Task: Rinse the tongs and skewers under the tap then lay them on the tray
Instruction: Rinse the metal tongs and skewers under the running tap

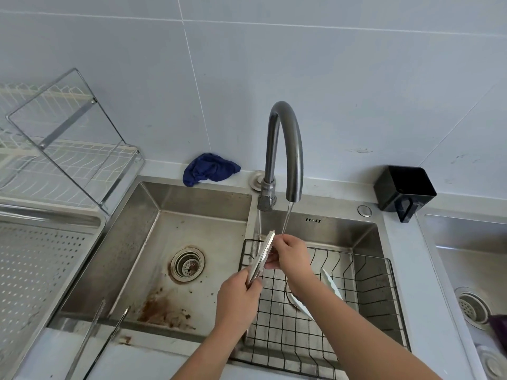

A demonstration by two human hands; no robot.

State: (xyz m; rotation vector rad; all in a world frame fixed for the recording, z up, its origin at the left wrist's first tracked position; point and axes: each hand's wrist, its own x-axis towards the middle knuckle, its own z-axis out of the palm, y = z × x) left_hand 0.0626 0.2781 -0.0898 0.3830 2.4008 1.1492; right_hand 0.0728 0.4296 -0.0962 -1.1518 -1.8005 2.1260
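I'm in the rinsing step: my left hand [239,293] is curled round the handle end of the tongs [264,252], toothed tips pointing to twelve o'clock just beside the stream from the tap [285,149], while my right hand [288,253] pinches the blades near the tips. Next I judge they go to the perforated tray [41,270] at nine o'clock (more long metal pieces [107,330] wait at seven), needing a firm wet-metal grip
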